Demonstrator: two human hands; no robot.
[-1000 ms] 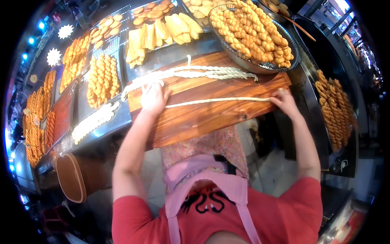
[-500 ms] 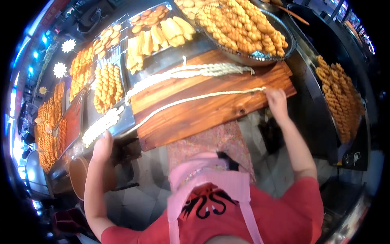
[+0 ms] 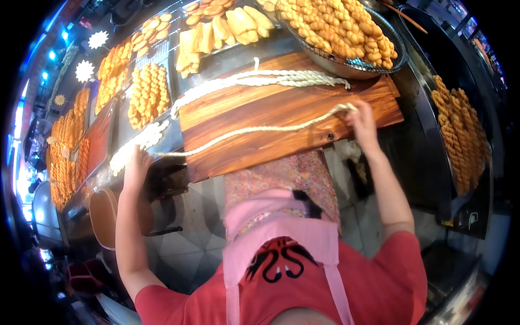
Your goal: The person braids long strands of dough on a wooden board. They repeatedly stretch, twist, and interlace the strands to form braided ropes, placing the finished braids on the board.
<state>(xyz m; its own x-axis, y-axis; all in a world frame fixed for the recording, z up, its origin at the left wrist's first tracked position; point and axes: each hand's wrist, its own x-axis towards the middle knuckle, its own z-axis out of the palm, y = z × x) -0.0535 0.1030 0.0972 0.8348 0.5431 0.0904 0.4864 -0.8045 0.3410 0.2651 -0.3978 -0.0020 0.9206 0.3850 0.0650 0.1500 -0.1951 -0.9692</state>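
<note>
Dough strand [image 3: 271, 129] in hand: single length, not folded into a plait.
Strand curves slackly across the wooden board [image 3: 254, 157], centre of frame; left hand [image 3: 137, 164] appears to grip its left end past the board's edge, right hand [image 3: 364, 120] grip pinches the right end. Done: plaited raw lengths [image 3: 271, 78] along the board's upper side; fried twists [image 3: 346, 32] heaped upper right. Outstanding, in my judgement: shaping of the held strand.

The person's left arm [image 3: 132, 227] reaches forward, the left grip [image 3: 138, 161] curled closed beyond the left edge of the wooden board [image 3: 276, 105]. The right arm [image 3: 387, 187] bends at the elbow, the right grip [image 3: 362, 122] pinched closed over the board's right end.
</note>
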